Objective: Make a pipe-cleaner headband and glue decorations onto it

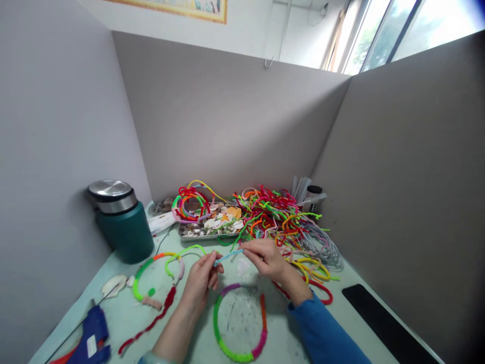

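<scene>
A light blue pipe cleaner (229,256) stretches between my two hands above the table. My left hand (201,278) pinches its left end between thumb and fingers. The other end is pinched by my right hand (265,257), at slightly greater height. Below them on the table lies a ring of wrapped pipe cleaner (215,318) in purple, green, magenta and orange, with a gap at its upper right. To the left of my left hand rests a second multicoloured ring (137,279), with a dark red fuzzy strand (151,326) trailing below it.
A metal tray (212,236) of shells and pebbles stands at the back, with bundled rings (189,205) on it. A tangled pipe cleaner heap (269,212) lies beside it. On the left are a green flask (125,227) and a blue glue gun (93,336). Grey partitions (235,121) enclose the table.
</scene>
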The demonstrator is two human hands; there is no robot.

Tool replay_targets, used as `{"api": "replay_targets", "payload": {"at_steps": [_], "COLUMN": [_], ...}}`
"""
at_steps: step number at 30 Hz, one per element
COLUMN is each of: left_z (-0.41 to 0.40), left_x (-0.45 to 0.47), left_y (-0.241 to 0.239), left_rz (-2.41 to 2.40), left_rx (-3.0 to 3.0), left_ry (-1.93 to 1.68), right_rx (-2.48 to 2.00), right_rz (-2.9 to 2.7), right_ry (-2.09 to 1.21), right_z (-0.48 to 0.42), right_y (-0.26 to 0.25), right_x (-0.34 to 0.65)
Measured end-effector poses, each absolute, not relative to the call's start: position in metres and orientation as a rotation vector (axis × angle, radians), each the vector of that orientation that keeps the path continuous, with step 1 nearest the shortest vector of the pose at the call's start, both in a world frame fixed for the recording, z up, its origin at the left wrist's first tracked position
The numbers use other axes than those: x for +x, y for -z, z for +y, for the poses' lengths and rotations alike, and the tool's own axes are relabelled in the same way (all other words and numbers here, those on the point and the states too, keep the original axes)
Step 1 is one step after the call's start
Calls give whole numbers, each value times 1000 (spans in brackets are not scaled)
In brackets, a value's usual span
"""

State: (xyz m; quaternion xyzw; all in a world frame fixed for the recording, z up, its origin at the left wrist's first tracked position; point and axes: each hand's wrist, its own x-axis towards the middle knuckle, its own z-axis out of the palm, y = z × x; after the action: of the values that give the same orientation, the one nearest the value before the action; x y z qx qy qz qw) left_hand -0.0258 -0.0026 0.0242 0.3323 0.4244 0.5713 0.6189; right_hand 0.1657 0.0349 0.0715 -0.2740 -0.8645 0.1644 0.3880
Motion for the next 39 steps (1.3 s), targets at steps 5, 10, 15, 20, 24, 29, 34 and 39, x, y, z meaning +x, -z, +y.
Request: {"api": "replay_targets", "payload": {"at_steps": [5, 10, 15, 20, 24, 29, 34, 39], "left_z": [-5, -5, -1, -2, -5, -4, -3, -5], "left_x": [-26, -24, -27, -27, -24, -21, -24, -25], "left_y": [-24, -20, -13, -19, -21, -18, -18, -19], "left_rz": [846, 823, 849, 775, 764, 723, 656, 614], "left_rx": [801, 798, 716, 723, 760, 762, 686, 669], "left_ry": [-1261, -1242, -1342, -1350, -1278, -1241, -1153, -1183], "right_rx": [-706, -790, -749, -859, -935, -851, -768, -740], "right_rz": [-2210, -2193, -2125, -2277, -2092, -1954, -1881, -1848], "right_ry": [-378, -180, -58, -234, -423, -581, -641, -651], "right_z": [36, 40, 33, 19, 16, 19, 22, 22], "right_y": [-72, -75, -79, -64, -47, -41, -44, -44], "right_x": [166, 167, 159, 132, 115, 115, 118, 118]}}
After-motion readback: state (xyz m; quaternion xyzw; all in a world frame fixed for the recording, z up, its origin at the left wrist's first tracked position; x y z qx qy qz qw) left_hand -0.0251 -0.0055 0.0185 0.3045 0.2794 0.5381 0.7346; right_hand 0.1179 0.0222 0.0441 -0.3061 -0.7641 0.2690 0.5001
